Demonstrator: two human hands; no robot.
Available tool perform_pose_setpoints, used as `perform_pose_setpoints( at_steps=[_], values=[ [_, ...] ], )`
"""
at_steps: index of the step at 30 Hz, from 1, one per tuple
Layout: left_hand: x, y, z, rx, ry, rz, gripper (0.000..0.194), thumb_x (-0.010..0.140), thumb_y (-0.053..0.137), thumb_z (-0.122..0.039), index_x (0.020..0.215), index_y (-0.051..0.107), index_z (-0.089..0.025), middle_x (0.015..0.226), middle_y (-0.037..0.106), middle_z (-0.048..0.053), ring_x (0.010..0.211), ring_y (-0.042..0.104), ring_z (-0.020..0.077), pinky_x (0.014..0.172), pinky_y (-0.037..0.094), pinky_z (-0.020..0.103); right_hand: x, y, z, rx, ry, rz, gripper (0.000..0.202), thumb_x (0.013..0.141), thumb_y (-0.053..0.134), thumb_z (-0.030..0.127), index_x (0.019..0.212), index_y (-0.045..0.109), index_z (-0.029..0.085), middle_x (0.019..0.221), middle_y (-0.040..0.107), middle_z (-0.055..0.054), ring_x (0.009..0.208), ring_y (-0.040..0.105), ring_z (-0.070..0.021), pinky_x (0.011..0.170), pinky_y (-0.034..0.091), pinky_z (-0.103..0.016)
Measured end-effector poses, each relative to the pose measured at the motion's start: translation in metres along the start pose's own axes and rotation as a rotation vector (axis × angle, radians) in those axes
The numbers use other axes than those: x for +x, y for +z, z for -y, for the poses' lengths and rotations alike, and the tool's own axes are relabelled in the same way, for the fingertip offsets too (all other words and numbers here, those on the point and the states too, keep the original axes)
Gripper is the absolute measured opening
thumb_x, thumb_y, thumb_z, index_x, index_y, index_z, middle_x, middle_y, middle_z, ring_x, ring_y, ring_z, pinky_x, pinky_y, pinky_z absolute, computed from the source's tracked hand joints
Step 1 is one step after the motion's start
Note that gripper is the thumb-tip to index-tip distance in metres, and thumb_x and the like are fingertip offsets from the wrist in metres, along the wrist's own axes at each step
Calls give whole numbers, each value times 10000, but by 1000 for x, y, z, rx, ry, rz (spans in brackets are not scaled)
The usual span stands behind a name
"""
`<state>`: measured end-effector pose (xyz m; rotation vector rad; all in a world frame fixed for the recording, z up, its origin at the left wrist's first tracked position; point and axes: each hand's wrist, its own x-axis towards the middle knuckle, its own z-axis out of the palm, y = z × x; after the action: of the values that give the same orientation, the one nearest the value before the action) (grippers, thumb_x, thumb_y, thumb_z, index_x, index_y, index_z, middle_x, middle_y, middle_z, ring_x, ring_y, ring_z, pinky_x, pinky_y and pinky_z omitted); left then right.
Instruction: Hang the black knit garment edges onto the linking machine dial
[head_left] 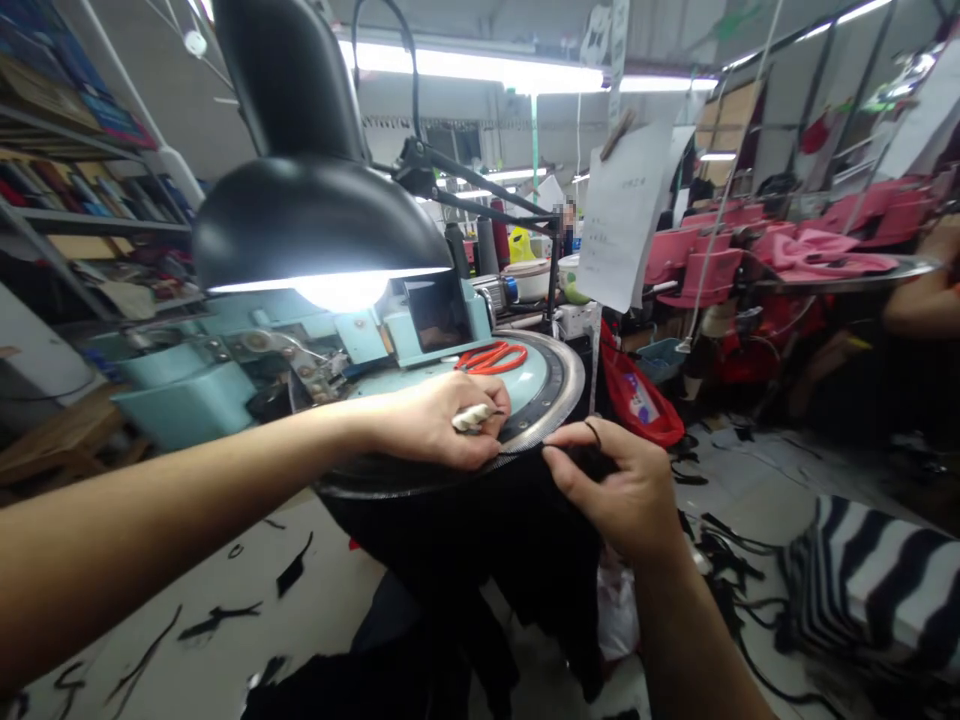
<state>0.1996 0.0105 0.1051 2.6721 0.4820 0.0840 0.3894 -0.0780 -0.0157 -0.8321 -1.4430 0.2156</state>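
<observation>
A round dial machine with a ring of fine teeth is in front of me, and black knit fabric hangs from its near edge. My left hand rests over that edge, curled around a small pointed tool with an off-white handle. Its thumb is at the toothed rim by the fabric. To the right, my right hand pinches the black fabric's edge between thumb and forefinger, close to the teeth. Red-handled scissors lie on the pale green plate, just beyond my left hand.
A black lamp hangs low over the machine's left side. Papers hang at right. Pink machines and another person's arm are farther right. A red bag, striped cloth and black scraps are below.
</observation>
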Motion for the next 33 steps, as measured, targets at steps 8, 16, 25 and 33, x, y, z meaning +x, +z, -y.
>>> perform_pose_setpoints(
  at_steps=[8, 16, 25, 33],
  values=[
    [8, 3, -6, -4, -55, -16, 183, 781, 591, -238, 632, 513, -166, 834, 543, 5, 715, 507, 121, 729, 440, 246, 3, -3, -7, 7, 47, -45, 32, 811, 688, 174, 828, 705, 195, 760, 703, 27, 705, 646, -133, 711, 516, -228],
    [18, 7, -13, -9, -170, -74, 195, 759, 586, -273, 630, 473, -179, 760, 523, -12, 634, 472, 117, 621, 400, 254, 7, -6, -16, 52, 90, -37, 37, 821, 673, 213, 832, 702, 192, 750, 699, 20, 693, 649, -145, 700, 524, -238],
    [33, 9, -18, -41, -242, -96, 192, 724, 595, -310, 680, 452, -191, 763, 544, -19, 616, 474, 105, 574, 384, 232, 11, -7, -33, 104, 93, -39, 63, 822, 676, 232, 848, 705, 183, 773, 688, 0, 721, 634, -151, 708, 510, -258],
    [40, 11, -18, -5, -268, -128, 208, 734, 579, -321, 640, 455, -183, 818, 562, 2, 646, 483, 114, 621, 394, 253, 16, -14, -42, 155, 129, -46, 64, 819, 681, 222, 852, 713, 178, 803, 712, -4, 752, 664, -163, 729, 527, -255]
  ],
)
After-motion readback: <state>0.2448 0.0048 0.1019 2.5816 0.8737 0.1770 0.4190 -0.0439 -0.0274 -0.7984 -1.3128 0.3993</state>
